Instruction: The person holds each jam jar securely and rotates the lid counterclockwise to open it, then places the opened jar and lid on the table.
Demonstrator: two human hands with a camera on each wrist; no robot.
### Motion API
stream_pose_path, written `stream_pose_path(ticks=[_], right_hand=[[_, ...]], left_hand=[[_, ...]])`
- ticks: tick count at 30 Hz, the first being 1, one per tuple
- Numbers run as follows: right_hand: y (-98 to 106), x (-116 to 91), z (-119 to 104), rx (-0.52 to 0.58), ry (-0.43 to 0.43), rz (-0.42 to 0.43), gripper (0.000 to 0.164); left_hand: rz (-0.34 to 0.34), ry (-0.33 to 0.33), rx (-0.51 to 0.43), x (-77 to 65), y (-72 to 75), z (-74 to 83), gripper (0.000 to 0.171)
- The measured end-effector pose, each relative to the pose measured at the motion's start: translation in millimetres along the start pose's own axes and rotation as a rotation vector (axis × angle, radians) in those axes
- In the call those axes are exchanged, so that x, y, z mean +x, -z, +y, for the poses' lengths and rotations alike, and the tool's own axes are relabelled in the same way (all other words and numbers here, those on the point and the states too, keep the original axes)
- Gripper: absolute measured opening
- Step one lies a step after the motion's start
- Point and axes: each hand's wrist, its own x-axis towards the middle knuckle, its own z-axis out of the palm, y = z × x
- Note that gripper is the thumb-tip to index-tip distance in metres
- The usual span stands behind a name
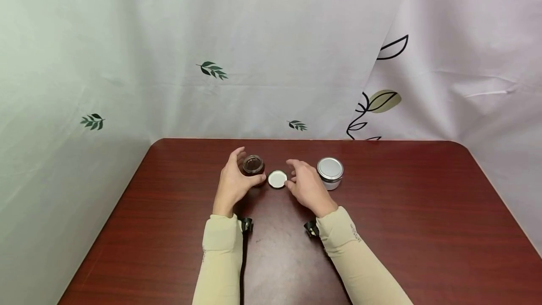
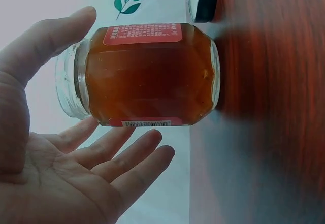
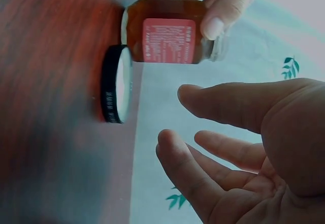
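Observation:
An uncovered glass jar of amber, honey-like contents [image 2: 147, 76] stands upright on the table, red labels on its sides. My left hand [image 1: 235, 183] is spread around the jar near its neck, thumb on one side and fairly straight fingers on the other; firm contact is not visible. To the jar's right lies a black-rimmed lid [image 1: 277, 179], its white inside facing up. Just right of that lid, my right hand [image 1: 309, 185] hovers with thumb and fingers apart, holding nothing. In the right wrist view, the lid [image 3: 118, 84] sits beyond the fingertips.
A second jar with a silver lid [image 1: 330, 169] stands right behind my right hand. The reddish-brown wooden table [image 1: 423, 229] ends at a pale curtain [image 1: 271, 51] with leaf prints. Dark straps with small devices sit at both wrists.

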Motion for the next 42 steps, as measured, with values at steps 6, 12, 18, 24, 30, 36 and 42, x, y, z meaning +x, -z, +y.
stream_pose_path(ticks=[6, 12, 18, 24, 30, 36, 42], right_hand=[[7.4, -2.0, -1.1, 0.0, 0.019, 0.006, 0.055], [15.8, -3.8, -1.1, 0.0, 0.04, 0.038, 0.056], [23.7, -6.4, 0.4, 0.004, 0.059, 0.067, 0.056], [33.2, -11.4, 4.1, 0.0, 0.076, 0.1, 0.055], [44.6, -14.3, 5.6, -0.021, 0.074, 0.125, 0.054], [55.4, -17.6, 9.6, -0.038, 0.062, 0.145, 0.053], [65.2, -21.4, 12.6, -0.054, 0.059, 0.16, 0.055]], left_hand=[[0.003, 0.004, 0.014, -1.4, 1.4, 1.4, 0.099], [0.042, -0.001, 0.034, -2.5, 3.8, 4.3, 0.098], [0.091, -0.022, 0.032, -4.0, 5.2, 6.4, 0.094], [0.12, -0.045, 0.028, -6.3, 6.6, 10.2, 0.091], [0.127, -0.06, 0.042, -8.6, 8.3, 15.4, 0.089], [0.142, -0.101, 0.038, -10.8, 6.9, 22.2, 0.087], [0.162, -0.148, 0.052, -12.1, 3.2, 30.0, 0.085]])
